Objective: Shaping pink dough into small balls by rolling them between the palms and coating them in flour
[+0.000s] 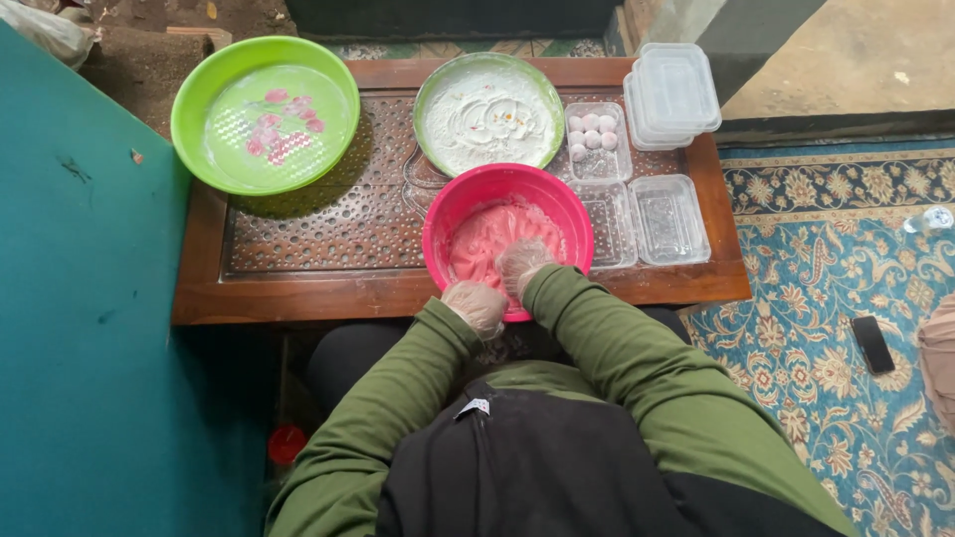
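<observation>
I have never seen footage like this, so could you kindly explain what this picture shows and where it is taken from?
There is no machine here: one camera on a person's head looks down at their own gloved hands. The left hand rests on the rim of a pink bowl; the right hand presses into pink dough inside it. The bowl stands on a low wooden table with a green tray, a flour bowl, a box of small balls and empty clear boxes. Neither hand grips anything.
</observation>
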